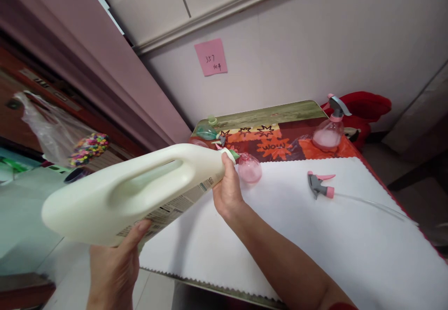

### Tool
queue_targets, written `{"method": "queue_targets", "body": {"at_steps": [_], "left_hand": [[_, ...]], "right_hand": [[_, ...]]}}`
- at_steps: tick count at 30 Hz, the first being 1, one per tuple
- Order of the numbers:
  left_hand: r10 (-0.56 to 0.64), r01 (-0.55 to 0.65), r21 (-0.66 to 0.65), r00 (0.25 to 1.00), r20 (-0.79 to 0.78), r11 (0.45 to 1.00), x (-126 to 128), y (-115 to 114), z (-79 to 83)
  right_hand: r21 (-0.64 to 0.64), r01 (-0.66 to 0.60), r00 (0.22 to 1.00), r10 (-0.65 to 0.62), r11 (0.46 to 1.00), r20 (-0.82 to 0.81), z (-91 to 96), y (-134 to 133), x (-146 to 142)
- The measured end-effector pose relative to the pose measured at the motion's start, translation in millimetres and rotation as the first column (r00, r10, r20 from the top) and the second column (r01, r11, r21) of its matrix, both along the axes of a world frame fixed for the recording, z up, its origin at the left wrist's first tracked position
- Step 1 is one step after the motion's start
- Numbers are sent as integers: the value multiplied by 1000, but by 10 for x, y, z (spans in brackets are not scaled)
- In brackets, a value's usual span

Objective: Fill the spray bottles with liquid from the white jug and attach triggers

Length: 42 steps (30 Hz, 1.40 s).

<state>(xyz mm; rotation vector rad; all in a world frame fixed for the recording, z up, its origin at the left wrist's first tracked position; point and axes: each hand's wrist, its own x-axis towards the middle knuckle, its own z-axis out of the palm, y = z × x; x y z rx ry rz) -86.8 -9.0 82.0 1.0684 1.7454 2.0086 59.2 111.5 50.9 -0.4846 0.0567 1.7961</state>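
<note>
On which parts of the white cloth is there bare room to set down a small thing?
One bare patch of the white cloth lies between the round pink bottle and the loose spray head; a larger one lies between its thin tube and the right forearm. The table's far left is crowded by the white jug and a green bottle.

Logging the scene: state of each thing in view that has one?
White handled jug: tilted, spout end lower; held by left hand and right hand; flow can't be seen
Round pink bottle: spray head off; fill unclear
Trigger spray head: detached, lying on white cover
Pink spray bottle at right: upright, head fitted, partly filled
Teal bottle: partly hidden, fill unclear
Plastic bag: hanging
</note>
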Motion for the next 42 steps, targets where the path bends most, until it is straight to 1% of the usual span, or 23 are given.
{"method": "queue_targets", "body": {"at_steps": [13,19,22,26,35,42], "left_hand": [[46,-47,-42,999,-28,998,47,-11,27],[37,-37,-29,999,1,999,10,-19,8],[32,-32,-52,999,9,998,-7,-27,-4],[26,-26,-13,1000,-2,1000,-8,-19,-9],[-13,13,22,1000,-9,1000,5,2,-1],[4,-4,-1,1000,-4,1000,23,2,12]], "right_hand": [[20,-1,1000,0,1000,31,-1,4,5],[4,-4,1000,4,1000,2,3,4,9],[-4,-4,1000,4,1000,3,3,6,11],[5,-7,1000,7,1000,-5,4,8,15],[3,-5,1000,5,1000,-1,8,11,8],[10,-7,1000,7,1000,2,-4,11,7]]}}
